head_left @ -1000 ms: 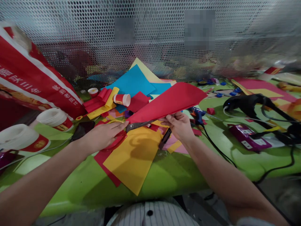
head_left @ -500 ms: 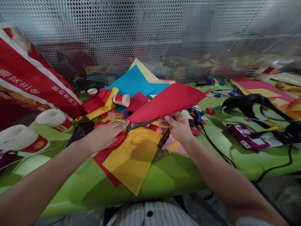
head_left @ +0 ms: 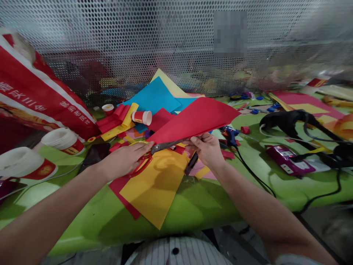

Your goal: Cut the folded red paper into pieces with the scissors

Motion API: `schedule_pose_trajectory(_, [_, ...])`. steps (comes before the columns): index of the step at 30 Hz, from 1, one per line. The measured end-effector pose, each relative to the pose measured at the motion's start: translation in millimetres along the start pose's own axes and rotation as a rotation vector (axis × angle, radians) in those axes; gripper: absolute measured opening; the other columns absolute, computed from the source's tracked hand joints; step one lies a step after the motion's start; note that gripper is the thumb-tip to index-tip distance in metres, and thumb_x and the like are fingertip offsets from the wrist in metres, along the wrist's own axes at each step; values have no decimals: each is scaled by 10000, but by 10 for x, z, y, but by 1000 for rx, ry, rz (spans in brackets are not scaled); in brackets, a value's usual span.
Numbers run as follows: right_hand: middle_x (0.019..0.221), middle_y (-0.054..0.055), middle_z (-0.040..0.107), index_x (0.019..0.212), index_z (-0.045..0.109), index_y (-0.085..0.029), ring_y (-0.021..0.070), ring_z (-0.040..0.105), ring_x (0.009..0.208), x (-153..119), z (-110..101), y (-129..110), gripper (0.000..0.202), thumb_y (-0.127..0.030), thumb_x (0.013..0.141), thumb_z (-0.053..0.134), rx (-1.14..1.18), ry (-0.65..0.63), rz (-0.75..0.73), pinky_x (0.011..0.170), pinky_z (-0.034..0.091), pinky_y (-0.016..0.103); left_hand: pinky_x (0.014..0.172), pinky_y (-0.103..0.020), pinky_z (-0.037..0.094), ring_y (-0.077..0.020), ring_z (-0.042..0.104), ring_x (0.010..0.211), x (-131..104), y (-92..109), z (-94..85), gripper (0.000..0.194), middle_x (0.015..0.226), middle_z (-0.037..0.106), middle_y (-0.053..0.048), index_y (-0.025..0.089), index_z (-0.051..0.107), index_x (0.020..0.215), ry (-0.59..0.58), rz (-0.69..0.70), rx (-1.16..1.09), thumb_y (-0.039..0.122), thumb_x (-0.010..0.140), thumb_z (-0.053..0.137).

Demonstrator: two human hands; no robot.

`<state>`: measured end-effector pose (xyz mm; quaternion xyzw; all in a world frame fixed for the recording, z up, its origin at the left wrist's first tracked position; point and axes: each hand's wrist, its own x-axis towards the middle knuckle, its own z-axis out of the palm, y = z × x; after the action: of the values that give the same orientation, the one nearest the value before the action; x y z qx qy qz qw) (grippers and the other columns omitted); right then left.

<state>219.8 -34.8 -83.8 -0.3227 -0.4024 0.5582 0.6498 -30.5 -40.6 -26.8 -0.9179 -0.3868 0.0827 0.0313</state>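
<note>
Centre frame: left hand (head_left: 121,161) is gripping red-handled dark-metal scissors (head_left: 159,147), finger detail partly hidden; blades are lying along the fan-shaped red paper's (head_left: 194,118) lower edge. Right hand (head_left: 209,149) is pinching that edge, probably steadying it against the blades.

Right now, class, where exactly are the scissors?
In the head view, the scissors are just left of centre, in the left hand, lying along the lower edge of the raised red sheet.
</note>
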Motion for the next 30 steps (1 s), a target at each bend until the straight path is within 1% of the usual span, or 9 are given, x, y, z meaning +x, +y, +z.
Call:
schedule_pose_trajectory(3, [551,8,685,622,671,-193,188,682,535,-3,2,1,268,-387,499,808,-5,-9,1,476,587,261,913,-301,453,-209,492,1191,-3,17,-32,603,1317,510,-127,139,317,1372,-19,-7,6,43,782,398])
schedule_pose_trajectory(8, [555,14,685,616,663,-191,207,695,587,-2,-1,6,288,-410,492,804,-24,-4,12,515,598,290,898,-283,460,-193,520,1159,-4,15,-47,569,1285,544,-117,137,362,1346,-17,-8,18,50,785,395])
schedule_pose_trajectory(11, [545,11,681,616,665,-191,206,693,575,0,-2,4,285,-410,494,802,-23,-7,15,506,595,287,908,-304,460,-203,508,1174,0,-2,-28,560,1285,539,-134,114,359,1346,-22,-7,-2,57,789,389])
schedule_pose_trajectory(14, [546,7,680,628,672,-196,200,687,552,-4,3,4,279,-399,491,805,-15,-10,16,488,589,279,939,-321,443,-207,493,1190,0,-11,-7,568,1305,518,-137,115,334,1359,-1,7,-43,68,796,392])
schedule_pose_trajectory(20, [606,14,700,646,673,-201,201,697,609,-20,-5,40,220,-357,543,790,-34,-22,25,513,587,273,976,-324,417,-200,475,1209,13,6,11,586,1319,498,-131,129,313,1367,43,14,-81,76,790,394])
schedule_pose_trajectory(23, [613,19,703,647,674,-189,193,693,581,-17,-5,49,228,-359,545,787,-32,-21,38,494,579,261,985,-325,410,-200,461,1223,28,5,10,583,1316,501,-135,125,320,1364,61,25,-70,73,788,397])
schedule_pose_trajectory(27, [614,18,707,648,674,-186,182,690,568,-16,9,41,238,-359,532,789,-32,-21,71,488,572,245,993,-317,400,-202,448,1235,34,-9,5,587,1303,512,-147,87,341,1353,45,22,-42,46,770,394])
schedule_pose_trajectory(30, [620,21,710,650,674,-188,185,693,585,-23,15,36,241,-369,536,783,-41,-27,89,504,574,253,978,-305,410,-192,461,1223,24,-22,12,595,1298,526,-121,123,341,1361,58,22,-17,48,772,390])
